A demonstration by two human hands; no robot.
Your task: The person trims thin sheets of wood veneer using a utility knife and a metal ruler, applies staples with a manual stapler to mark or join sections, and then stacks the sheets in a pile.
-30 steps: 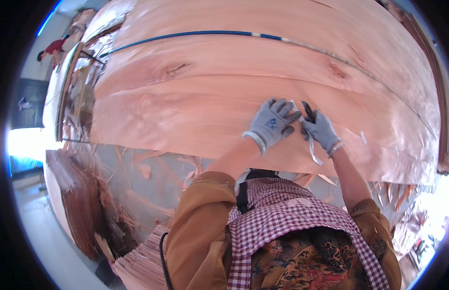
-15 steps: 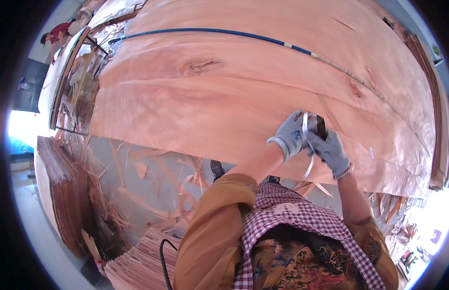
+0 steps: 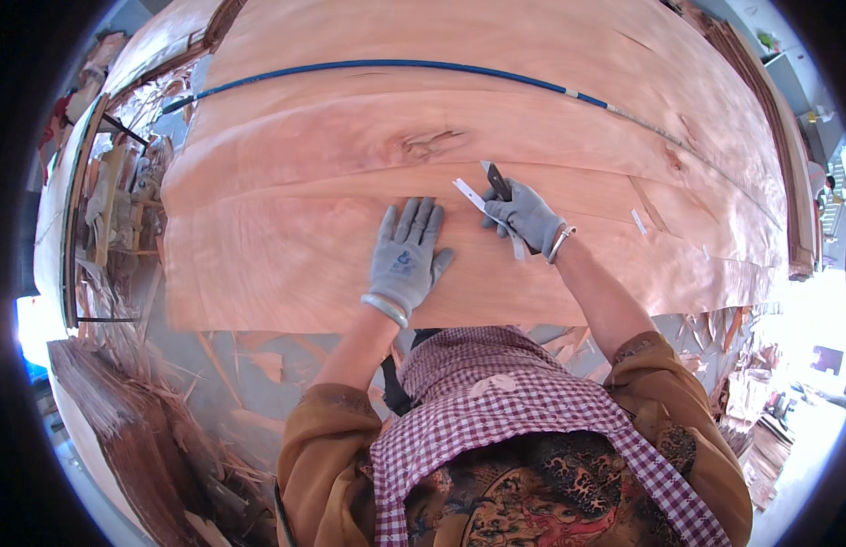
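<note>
A broad, pinkish wood veneer sheet (image 3: 277, 264) is spread out in front of me. My left hand (image 3: 405, 260), in a grey glove, lies flat on it with the fingers stretched out and nothing held. To its right my gloved right hand (image 3: 529, 219) is closed around a knife (image 3: 498, 182) with a dark handle, its pale blade tip pointing away from me. A white strip of tape (image 3: 468, 193) also sticks out from that hand, with its other end hanging below the fingers. Beyond my hands, the veneer has a ragged split (image 3: 434, 144).
A long blue and white rod (image 3: 368, 67) lies across the far part of the veneer. A small white piece (image 3: 638, 221) rests at the right. Stacked veneer (image 3: 122, 410) stands at the lower left, and wood scraps (image 3: 268, 365) litter the floor below the near edge.
My hands have come apart. The left one has moved left and down flat onto the veneer; the right has moved left and away from me, keeping the knife and tape.
</note>
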